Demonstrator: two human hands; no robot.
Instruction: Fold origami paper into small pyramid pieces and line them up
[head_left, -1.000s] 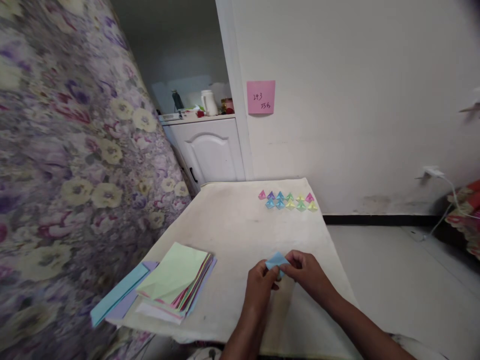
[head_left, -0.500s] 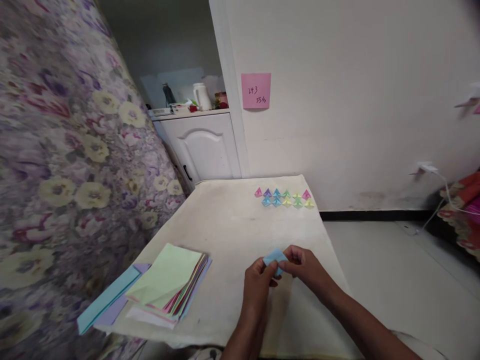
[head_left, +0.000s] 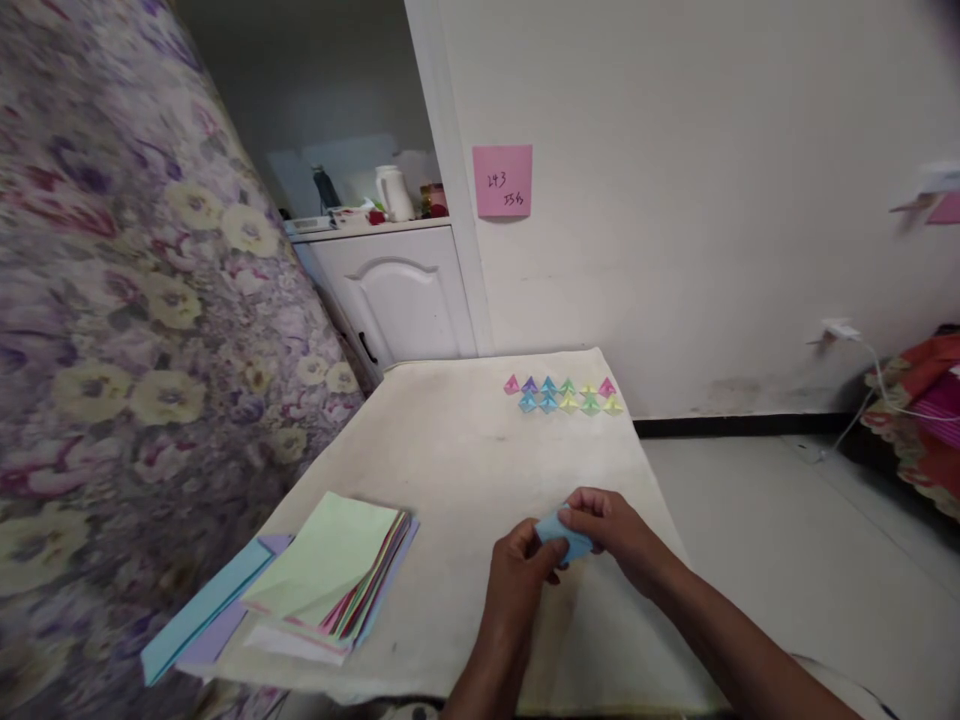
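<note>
The fingers (head_left: 553, 552) of the left hand (head_left: 521, 570) and those of the right hand (head_left: 616, 528) are closed narrowly on a small piece of blue paper (head_left: 568, 537), each pinching one end. The paper sits between the two hands, just above the desk (head_left: 450, 450) near its front right edge. Its long axis runs left to right, tipped slightly down toward the right. The left hand comes up from below and grips the near-left corner. The right hand reaches in from the right and covers the far-right part, so most of the paper's edge is hidden. Both hands are equally close to it.

Further out, a stack of coloured sheets (head_left: 330, 565) lies well apart at the desk's front left corner, with a green sheet on top. A double row of small folded pieces (head_left: 562, 394) sits at the far edge, straight ahead of the hands. Behind that, a pink note (head_left: 502, 180) is stuck on the wall (head_left: 675, 200).
</note>
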